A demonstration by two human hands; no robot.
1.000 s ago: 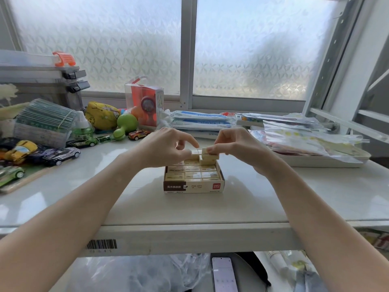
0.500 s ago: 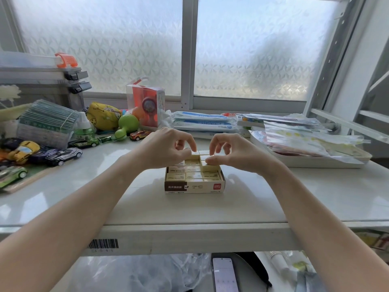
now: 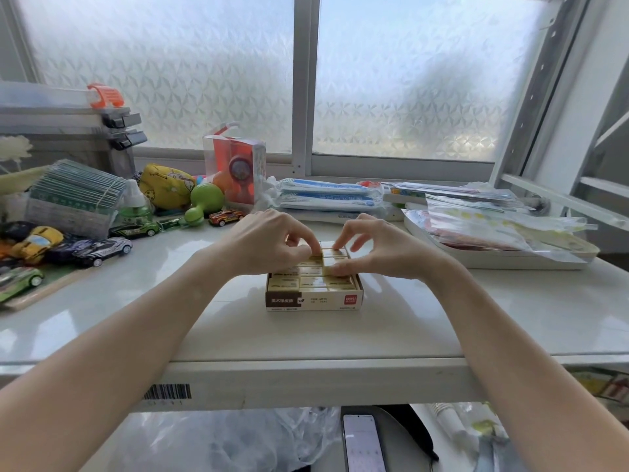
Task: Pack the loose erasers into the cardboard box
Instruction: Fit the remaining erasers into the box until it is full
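A low open cardboard box with a brown and white front stands mid-table. Cream erasers fill it in tight rows. My left hand hovers over the box's back left, its curved index and thumb tips pressing on the erasers there. My right hand is over the back right; its index tip touches the rearmost eraser and its thumb rests on that eraser's near edge. The other fingers are spread and raised. No loose eraser shows on the table.
Toy cars, a green bottle and a bundle of packets crowd the left. An orange boxed toy stands behind. Plastic sleeves in a white tray lie right. A phone sits below the table edge.
One second ago my right hand held an eraser above the box's back right. That eraser now sits in the row, and both hands have dropped onto the erasers.
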